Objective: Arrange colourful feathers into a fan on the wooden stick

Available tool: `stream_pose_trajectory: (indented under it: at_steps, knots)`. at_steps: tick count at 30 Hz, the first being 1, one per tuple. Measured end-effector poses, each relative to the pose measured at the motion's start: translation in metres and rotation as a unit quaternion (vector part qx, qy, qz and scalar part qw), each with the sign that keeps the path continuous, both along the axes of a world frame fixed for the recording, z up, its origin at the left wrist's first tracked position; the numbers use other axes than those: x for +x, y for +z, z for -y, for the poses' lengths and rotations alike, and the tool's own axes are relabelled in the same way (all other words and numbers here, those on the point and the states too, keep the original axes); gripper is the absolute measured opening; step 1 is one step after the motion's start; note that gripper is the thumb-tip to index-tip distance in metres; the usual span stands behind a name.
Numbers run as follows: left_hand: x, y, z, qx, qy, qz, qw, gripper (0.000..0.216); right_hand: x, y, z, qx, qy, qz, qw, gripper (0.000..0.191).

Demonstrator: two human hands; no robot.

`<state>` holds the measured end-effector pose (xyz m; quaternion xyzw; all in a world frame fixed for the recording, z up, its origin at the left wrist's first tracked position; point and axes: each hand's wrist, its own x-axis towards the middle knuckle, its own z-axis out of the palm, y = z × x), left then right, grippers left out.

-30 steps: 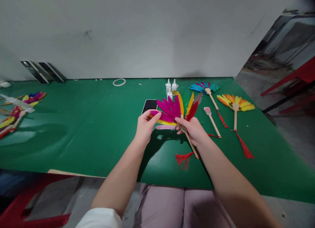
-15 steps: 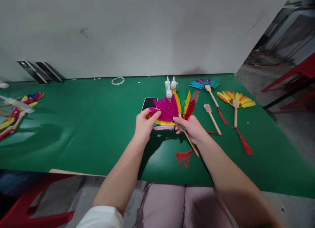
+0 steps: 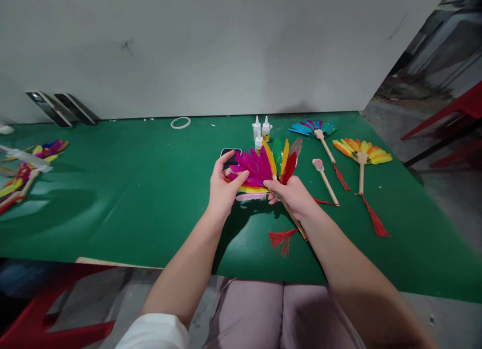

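Above the table, a feather fan (image 3: 256, 165) with magenta, yellow, green, red and grey feathers is held tilted. My right hand (image 3: 291, 196) grips it where the feathers meet the wooden handle, the thumb on top. A red tassel (image 3: 280, 238) hangs from the handle's lower end. At the fan's left side, my left hand (image 3: 222, 188) has its thumb on the magenta feathers, the index finger raised and other fingers partly hidden behind them. A pale pink feather (image 3: 251, 197) sticks out below the yellow one.
Small white squeeze bottles (image 3: 256, 128) and a phone (image 3: 230, 154) are behind the fan. To the right lie a blue fan (image 3: 314, 130), a yellow-orange fan (image 3: 362, 153) and a bare fan handle (image 3: 327, 182). Loose feathers (image 3: 23, 173) lie far left, a white ring (image 3: 181, 122) near the wall.
My left index finger has lifted away from the thumb, loosening the pinch on the magenta feathers. My right hand keeps its grip, and the fan has barely moved.
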<state>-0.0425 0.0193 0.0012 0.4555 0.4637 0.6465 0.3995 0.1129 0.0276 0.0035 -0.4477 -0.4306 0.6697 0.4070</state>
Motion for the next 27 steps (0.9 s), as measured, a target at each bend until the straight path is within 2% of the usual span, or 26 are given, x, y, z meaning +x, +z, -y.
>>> stream_pose_trajectory:
  at_steps: [5,10,18,27]
  knots:
    - [-0.0036,0.0000,-0.0010,-0.004,0.001,-0.001,1.000,0.053,0.0001,0.0012,0.0001,0.002,-0.007,-0.001,1.000,0.023]
    - [-0.0069,-0.0005,-0.0013,-0.008,0.014,0.033,0.999,0.038,0.0004,0.0027,-0.0004,-0.006,-0.010,-0.018,1.000,0.026]
    - [-0.0047,0.0008,-0.0005,-0.019,0.002,0.025,1.000,0.048,0.0002,0.0042,-0.0004,-0.037,-0.002,-0.054,0.998,0.025]
    - [-0.0044,0.0016,0.0005,-0.001,0.042,-0.024,0.999,0.047,-0.0013,0.0001,-0.0002,-0.042,0.026,-0.087,0.995,0.031]
